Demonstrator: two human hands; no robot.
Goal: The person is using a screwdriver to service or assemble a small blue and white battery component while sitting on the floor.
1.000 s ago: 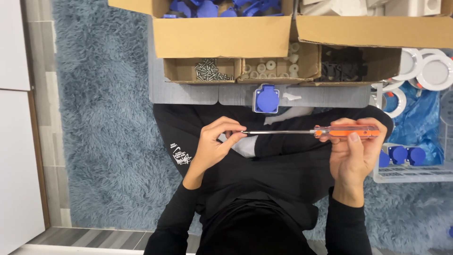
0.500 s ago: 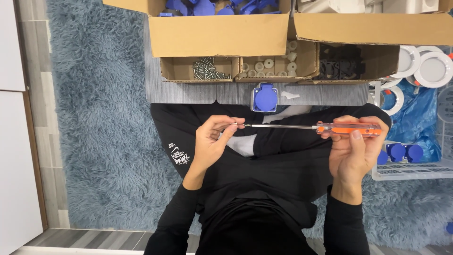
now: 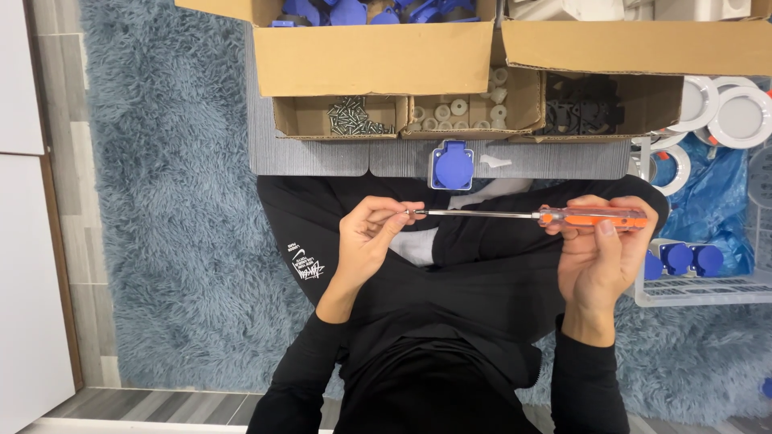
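My right hand [image 3: 599,257] grips the orange screwdriver [image 3: 591,217], left hand [image 3: 366,241] pinching its tip; blue socket [image 3: 453,165] lies untouched

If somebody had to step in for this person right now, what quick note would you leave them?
Right hand: grips the orange handle of the screwdriver, held level above the lap.
Left hand: fingertips pinch at the shaft's tip; whether a screw sits there is too small to tell.
Nearby: blue socket on the grey mat, box of screws behind it.
Done: tool in hand.
Left: the socket lies untouched.
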